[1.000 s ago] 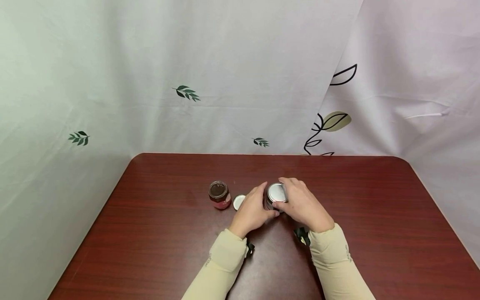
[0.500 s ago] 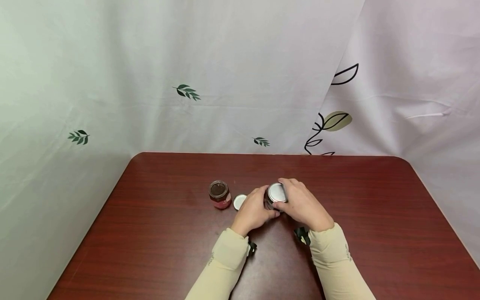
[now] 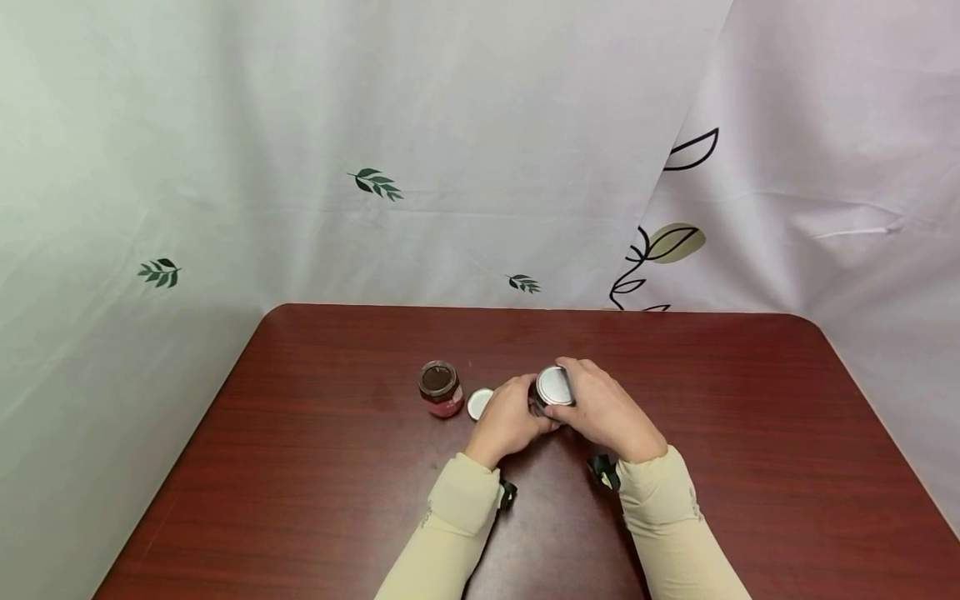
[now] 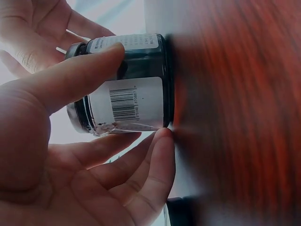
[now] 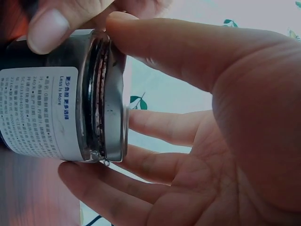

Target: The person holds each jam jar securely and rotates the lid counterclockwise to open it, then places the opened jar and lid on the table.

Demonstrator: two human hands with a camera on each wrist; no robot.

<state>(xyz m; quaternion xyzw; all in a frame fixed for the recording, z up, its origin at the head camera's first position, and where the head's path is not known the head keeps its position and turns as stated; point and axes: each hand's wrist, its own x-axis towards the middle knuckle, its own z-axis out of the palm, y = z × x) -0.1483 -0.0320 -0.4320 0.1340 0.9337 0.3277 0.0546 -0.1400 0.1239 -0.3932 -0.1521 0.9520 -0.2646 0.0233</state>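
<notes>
A dark glass jar (image 4: 143, 67) with white printed labels and a silver lid (image 3: 556, 386) stands upright on the table between both hands. My left hand (image 3: 507, 423) grips the jar's body from the left, its thumb lying along the glass near the barcode label (image 4: 126, 102). From the right, my right hand (image 3: 606, 411) holds the silver lid, thumb at its near edge and fingers round the far side. The right wrist view has the lid (image 5: 115, 101) sitting on the jar's mouth, with a narrow band of thread and glass under its edge.
To the left stands a lidless jar (image 3: 441, 398) with dark contents and a red label. Close beside it, a loose white-faced lid (image 3: 480, 404) lies partly behind the left hand. The reddish-brown table (image 3: 315, 467) backs onto a white leaf-print curtain (image 3: 450, 125).
My left hand has drawn in to the right and closed its fingers against the jar. The right hand stays nearly in place on the lid.
</notes>
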